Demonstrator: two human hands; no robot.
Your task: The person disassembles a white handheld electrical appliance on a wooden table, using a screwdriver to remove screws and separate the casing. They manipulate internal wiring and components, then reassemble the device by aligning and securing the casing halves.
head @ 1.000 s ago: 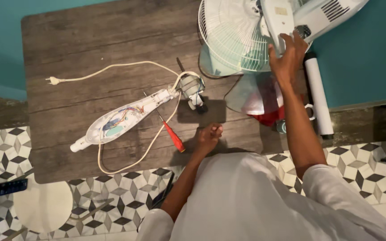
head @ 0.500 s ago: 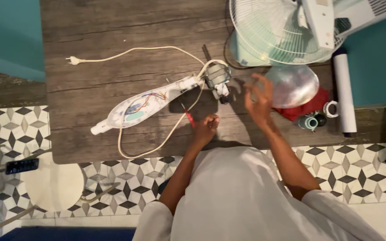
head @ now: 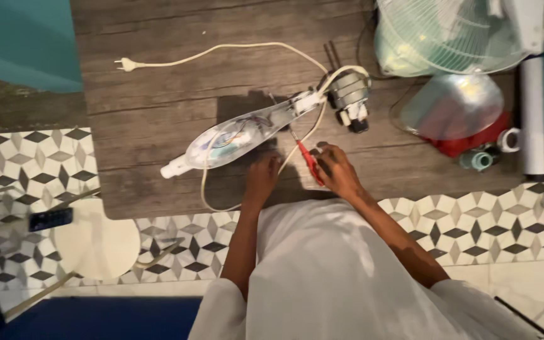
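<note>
Your right hand point(head: 337, 171) rests on the wooden table point(head: 158, 107) with its fingers curled loosely over the red handle of the screwdriver point(head: 310, 162); contact is plain, but a firm grip cannot be confirmed. The screwdriver lies slanted, its thin metal shaft pointing up and away from that hand towards the open housing.

Your left hand point(head: 262, 176) lies just beside the right, palm down, fingers loosely bent, holding nothing. Its fingertips sit at the lower edge of the stand housing point(head: 237, 135).

The stand housing is a long, pale, tapered shell, lying on its side and slanting from just above your left hand up to the right. It is opened, and coloured wires show inside it. At its upper end, above your right hand, sits the fan motor point(head: 349, 97), a grey metal block with a dark shaft end, joined to the housing.

A white power cord point(head: 221, 50) runs from the motor end in a long arc beyond both hands to a plug point(head: 124, 63) far to the left. A second loop of the cord passes under the housing and curves round to the left of your left hand.

To the far right of your right hand lie a white fan grille point(head: 448, 31), a translucent fan blade point(head: 451, 104) over a red part point(head: 473, 138), a small teal cap point(head: 476, 159) and a white tube point(head: 532, 119). Nothing lies between your hands and the housing.
</note>
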